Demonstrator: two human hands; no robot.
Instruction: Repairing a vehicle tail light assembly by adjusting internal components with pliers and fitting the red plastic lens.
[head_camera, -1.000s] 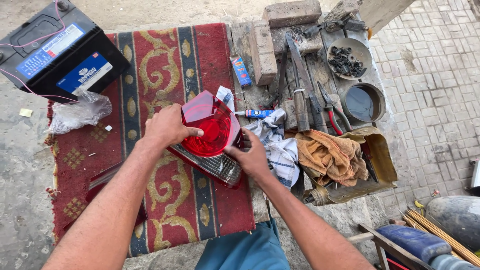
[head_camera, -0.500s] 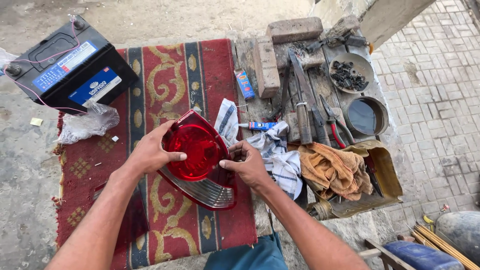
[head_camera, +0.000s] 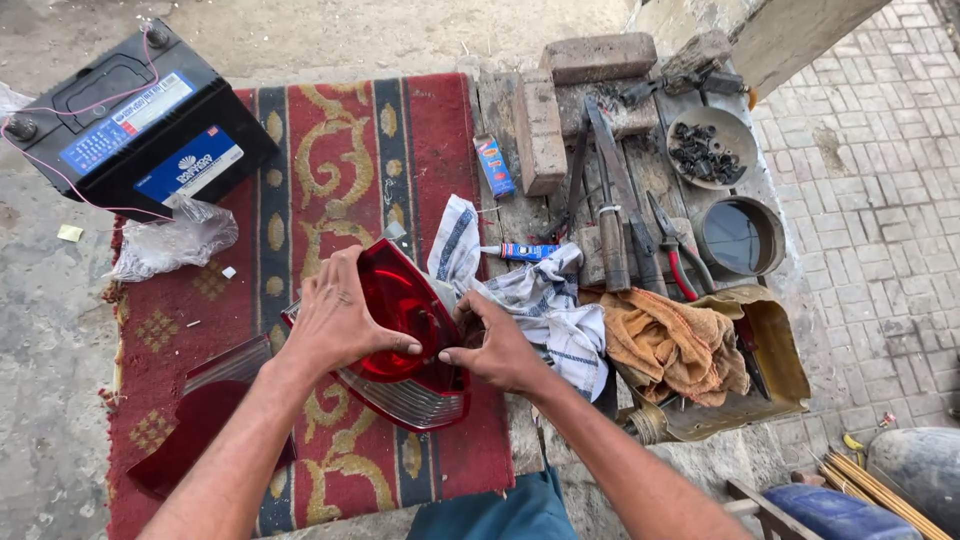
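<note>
A red car tail light (head_camera: 405, 300) with a clear lower strip lies on a red patterned rug (head_camera: 330, 150). My left hand (head_camera: 335, 315) rests on its left side with fingers spread over the red lens. My right hand (head_camera: 500, 350) grips its right edge, fingertips pinched against the lens near my left thumb. A white and blue striped cloth (head_camera: 535, 300) lies just right of the light, partly under my right hand. A second dark red lens piece (head_camera: 205, 410) lies on the rug to the lower left.
A black car battery (head_camera: 135, 125) with thin wires stands at the upper left, a crumpled plastic bag (head_camera: 170, 245) beside it. To the right are bricks (head_camera: 560, 100), hand tools (head_camera: 625, 215), a glue tube (head_camera: 525, 252), an orange rag (head_camera: 670, 345), and two round dishes (head_camera: 740, 235).
The tail light has been lowered and tipped flatter toward me on the rug. Both hands stayed on it, and their fingertips now meet at its right side. The view shifted slightly.
</note>
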